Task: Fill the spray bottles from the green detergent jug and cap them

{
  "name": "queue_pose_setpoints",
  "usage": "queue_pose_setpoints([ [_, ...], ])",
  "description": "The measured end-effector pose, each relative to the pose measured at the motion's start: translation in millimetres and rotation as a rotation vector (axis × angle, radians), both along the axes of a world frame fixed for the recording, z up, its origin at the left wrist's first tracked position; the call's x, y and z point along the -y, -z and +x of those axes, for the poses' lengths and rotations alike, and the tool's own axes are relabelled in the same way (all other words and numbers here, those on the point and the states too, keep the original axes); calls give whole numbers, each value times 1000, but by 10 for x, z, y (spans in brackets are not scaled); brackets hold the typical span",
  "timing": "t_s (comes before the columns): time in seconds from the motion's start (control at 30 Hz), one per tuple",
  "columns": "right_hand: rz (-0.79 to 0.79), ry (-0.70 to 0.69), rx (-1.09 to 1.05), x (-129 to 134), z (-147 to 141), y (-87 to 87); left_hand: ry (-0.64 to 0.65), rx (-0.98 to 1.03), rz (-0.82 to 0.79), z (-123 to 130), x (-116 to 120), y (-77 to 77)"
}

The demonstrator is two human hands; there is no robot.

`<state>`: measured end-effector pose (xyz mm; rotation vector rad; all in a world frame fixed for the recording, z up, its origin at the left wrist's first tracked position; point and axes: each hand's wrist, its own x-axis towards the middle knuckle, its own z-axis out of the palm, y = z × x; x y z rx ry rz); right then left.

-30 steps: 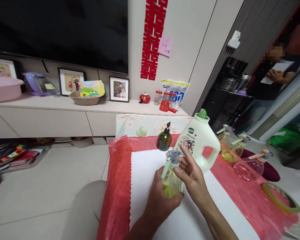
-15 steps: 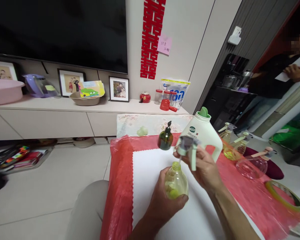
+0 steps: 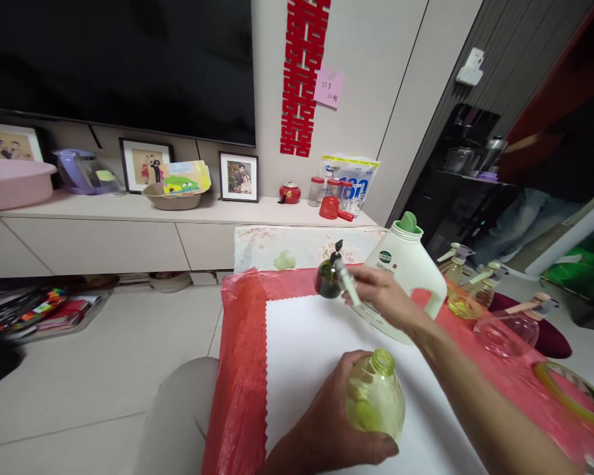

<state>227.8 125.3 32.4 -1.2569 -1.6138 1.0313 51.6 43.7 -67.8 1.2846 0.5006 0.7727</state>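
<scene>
My left hand (image 3: 332,419) is wrapped around a round, clear yellow-green spray bottle (image 3: 383,402), its open neck bare and tilted slightly right. Farther forward, my right hand (image 3: 383,293) grips a pale green trigger spray head (image 3: 347,284), partly blurred and hidden by the fingers. Just behind that spray head stands a dark green pump bottle (image 3: 327,280). A large white detergent jug (image 3: 400,254) with a green cap piece in its mouth is beside my right forearm. Beneath my hands lies a white scallop-edged sheet (image 3: 297,349).
Red plastic film (image 3: 240,369) covers the table. Several trigger spray bottles stand on the right, including a pink one (image 3: 507,333), near a tape roll (image 3: 574,392). A pale green lump (image 3: 284,259) lies at the back. A person (image 3: 559,158) stands at far right.
My right hand has lifted the spray head away from the bottle's neck and moved it forward and left. My left hand has brought the bottle lower and to the right.
</scene>
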Motion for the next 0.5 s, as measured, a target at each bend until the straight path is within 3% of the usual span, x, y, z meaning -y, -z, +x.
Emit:
queue_pose_setpoints([
  [0.13, -31, -112, 235, -95, -41, 768, 102, 161, -69, 13, -21, 19],
  [0.2, 19, -135, 336, -153, -68, 1048, 105, 242, -70, 23, -38, 13],
  [0.27, 84, -146, 410, -204, -88, 1224, 95, 302, -52, 31, -57, 12],
  [0.37, 199, -127, 452, -191, -75, 1281, 61, 321, -30, 37, -80, 30],
  [0.5, 363, 43, 420, 112, 70, 1057, -1, 245, -41, 33, -92, 59],
])
